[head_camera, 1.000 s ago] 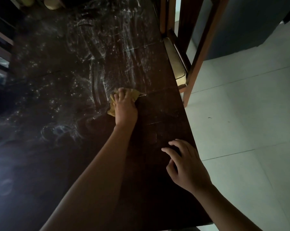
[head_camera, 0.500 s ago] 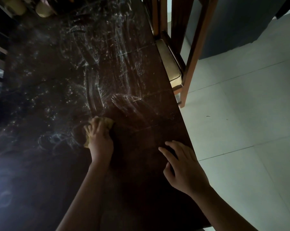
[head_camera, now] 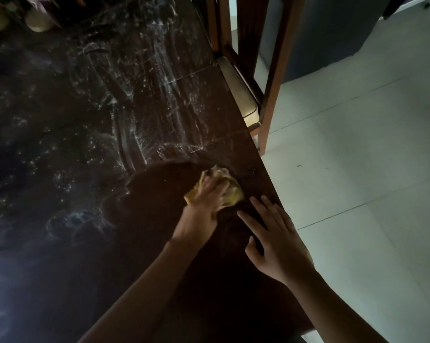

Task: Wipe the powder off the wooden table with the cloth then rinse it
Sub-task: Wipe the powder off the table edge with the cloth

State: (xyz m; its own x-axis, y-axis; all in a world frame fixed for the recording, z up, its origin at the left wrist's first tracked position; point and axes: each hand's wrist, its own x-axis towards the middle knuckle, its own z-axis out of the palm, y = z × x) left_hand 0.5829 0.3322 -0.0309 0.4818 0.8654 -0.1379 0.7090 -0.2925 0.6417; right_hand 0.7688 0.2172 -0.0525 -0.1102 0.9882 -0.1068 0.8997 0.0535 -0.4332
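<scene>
There was only one view, from a camera worn on the person's head. It looked forward and steeply down, from above the near right part of the wooden table (head_camera: 60, 243). The table filled the left and the middle of the picture, and its right edge ran diagonally from the far top to the near bottom. The tiled floor (head_camera: 357, 169) took the right side, with a wooden chair (head_camera: 271, 95) at the far right of the table. The camera was close: both forearms came in from the near edge, and the left hand (head_camera: 205, 201) and the right hand (head_camera: 278, 246) lay near the centre. The wide lens curved straight lines towards the borders.
</scene>
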